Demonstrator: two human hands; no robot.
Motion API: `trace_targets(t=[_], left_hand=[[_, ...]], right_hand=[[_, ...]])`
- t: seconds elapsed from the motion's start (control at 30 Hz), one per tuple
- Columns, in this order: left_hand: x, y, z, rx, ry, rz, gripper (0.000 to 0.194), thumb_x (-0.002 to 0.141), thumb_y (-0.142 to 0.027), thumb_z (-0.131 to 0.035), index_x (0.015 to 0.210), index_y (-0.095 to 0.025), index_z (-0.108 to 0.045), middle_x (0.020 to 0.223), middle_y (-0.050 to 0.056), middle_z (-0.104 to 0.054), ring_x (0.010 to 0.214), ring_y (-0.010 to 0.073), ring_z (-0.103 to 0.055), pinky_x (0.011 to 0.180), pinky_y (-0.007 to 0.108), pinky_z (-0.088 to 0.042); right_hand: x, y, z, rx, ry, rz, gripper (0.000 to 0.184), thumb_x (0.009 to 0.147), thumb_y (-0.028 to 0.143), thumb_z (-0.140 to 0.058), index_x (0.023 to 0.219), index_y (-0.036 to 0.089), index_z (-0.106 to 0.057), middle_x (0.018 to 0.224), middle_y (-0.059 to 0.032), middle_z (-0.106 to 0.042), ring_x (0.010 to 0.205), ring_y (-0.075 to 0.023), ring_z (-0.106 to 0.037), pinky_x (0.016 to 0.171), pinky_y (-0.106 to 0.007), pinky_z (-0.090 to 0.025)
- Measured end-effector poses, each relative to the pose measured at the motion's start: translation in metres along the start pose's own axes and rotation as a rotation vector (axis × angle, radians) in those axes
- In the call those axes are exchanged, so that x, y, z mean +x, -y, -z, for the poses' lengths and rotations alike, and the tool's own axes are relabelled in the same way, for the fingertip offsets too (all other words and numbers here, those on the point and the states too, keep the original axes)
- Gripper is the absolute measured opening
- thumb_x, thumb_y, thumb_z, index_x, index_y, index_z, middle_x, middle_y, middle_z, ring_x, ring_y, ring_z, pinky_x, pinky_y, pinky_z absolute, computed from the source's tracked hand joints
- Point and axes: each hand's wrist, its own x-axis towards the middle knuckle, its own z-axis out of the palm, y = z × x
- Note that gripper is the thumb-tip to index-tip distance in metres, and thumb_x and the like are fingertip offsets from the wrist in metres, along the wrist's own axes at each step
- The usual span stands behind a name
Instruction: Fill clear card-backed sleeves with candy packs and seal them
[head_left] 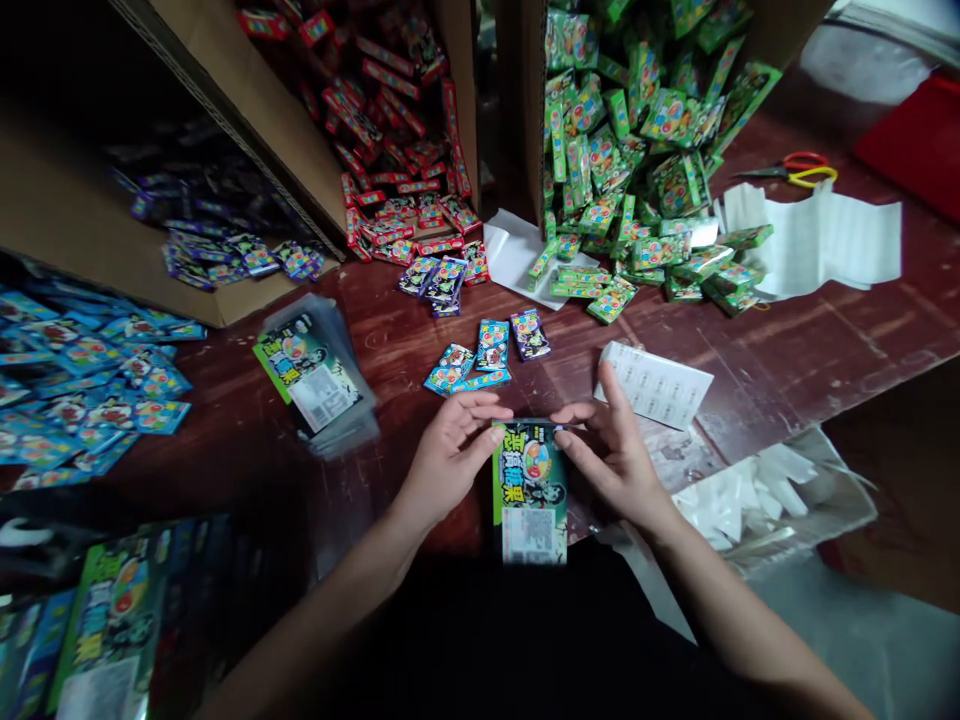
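My left hand [448, 452] and my right hand [611, 455] both pinch the top end of a clear printed candy bag [529, 492] at the near table edge. The bag has a green strip, a cartoon face and a white code patch, and it hangs toward me. Just beyond my fingers lie several small blue and purple candy packets [480, 362]. A white sticker sheet [655, 384] lies by my right hand.
Open cardboard boxes spill purple packets [217, 240], red packets [397, 140] and green packets [645, 170] onto the dark wooden table [810, 350]. Blue packets [82, 380] pile at left. A stack of empty printed bags [313, 375], scissors [796, 170], white paper [825, 240] and a clear bin of scraps [765, 500] also show.
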Motion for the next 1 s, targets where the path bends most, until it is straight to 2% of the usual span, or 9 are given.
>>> trace_targets(t=[0.1, 0.23, 0.37, 0.5, 0.67, 0.87, 1.0], left_hand=[[0.002, -0.007, 0.000, 0.095, 0.066, 0.009, 0.011, 0.089, -0.028, -0.068, 0.095, -0.019, -0.068, 0.112, 0.007, -0.073, 0.108, 0.0193, -0.067, 0.100, 0.037, -0.050], [0.009, -0.020, -0.004, 0.136, 0.077, 0.053, 0.009, 0.085, -0.026, -0.070, 0.084, -0.018, -0.067, 0.101, 0.006, -0.075, 0.096, 0.0189, -0.070, 0.090, 0.035, -0.054], [0.019, -0.032, -0.005, 0.215, 0.115, 0.086, 0.008, 0.087, -0.026, -0.068, 0.085, -0.018, -0.069, 0.088, 0.003, -0.075, 0.084, 0.0168, -0.070, 0.082, 0.032, -0.054], [0.023, -0.030, 0.003, 0.217, 0.167, 0.108, 0.013, 0.088, -0.031, -0.068, 0.087, -0.019, -0.072, 0.089, 0.004, -0.077, 0.084, 0.0175, -0.071, 0.082, 0.033, -0.055], [0.021, -0.019, 0.011, 0.128, 0.248, 0.095, 0.015, 0.084, -0.031, -0.074, 0.096, -0.021, -0.074, 0.101, 0.005, -0.077, 0.094, 0.0183, -0.072, 0.089, 0.036, -0.057], [0.023, -0.015, 0.012, 0.102, 0.235, 0.045, 0.008, 0.084, -0.026, -0.073, 0.089, -0.020, -0.073, 0.102, 0.005, -0.077, 0.095, 0.0178, -0.072, 0.094, 0.038, -0.057], [0.023, -0.014, 0.011, 0.120, 0.265, 0.019, 0.011, 0.083, -0.027, -0.075, 0.091, -0.019, -0.072, 0.104, 0.006, -0.076, 0.095, 0.0189, -0.072, 0.091, 0.038, -0.058]], right_hand=[[0.003, 0.011, 0.000, 0.008, 0.025, -0.052, 0.088, 0.092, 0.027, -0.067, 0.159, 0.038, -0.011, 0.101, -0.0027, -0.064, 0.091, -0.0189, -0.065, 0.085, -0.040, -0.058], [0.010, 0.026, -0.001, 0.024, -0.043, -0.152, 0.086, 0.087, 0.029, -0.073, 0.156, 0.037, -0.023, 0.092, -0.0001, -0.064, 0.078, -0.0180, -0.063, 0.072, -0.036, -0.058], [0.020, 0.030, -0.003, 0.108, -0.105, -0.247, 0.094, 0.081, 0.027, -0.077, 0.157, 0.032, -0.022, 0.083, 0.0032, -0.064, 0.074, -0.0158, -0.062, 0.070, -0.033, -0.056], [0.025, 0.027, 0.001, 0.116, -0.106, -0.302, 0.099, 0.079, 0.029, -0.078, 0.158, 0.030, -0.019, 0.083, 0.0038, -0.067, 0.070, -0.0145, -0.063, 0.068, -0.033, -0.057], [0.023, 0.028, 0.007, 0.072, -0.058, -0.235, 0.098, 0.083, 0.031, -0.076, 0.159, 0.034, -0.015, 0.086, 0.0014, -0.068, 0.075, -0.0174, -0.065, 0.071, -0.037, -0.059], [0.019, 0.034, 0.009, -0.005, 0.028, -0.173, 0.093, 0.088, 0.036, -0.072, 0.160, 0.037, -0.013, 0.086, 0.0006, -0.068, 0.077, -0.0200, -0.068, 0.075, -0.041, -0.061], [0.014, 0.038, 0.020, -0.083, 0.124, -0.148, 0.081, 0.090, 0.036, -0.070, 0.157, 0.035, -0.024, 0.099, -0.0032, -0.069, 0.091, -0.0214, -0.069, 0.084, -0.042, -0.060]])
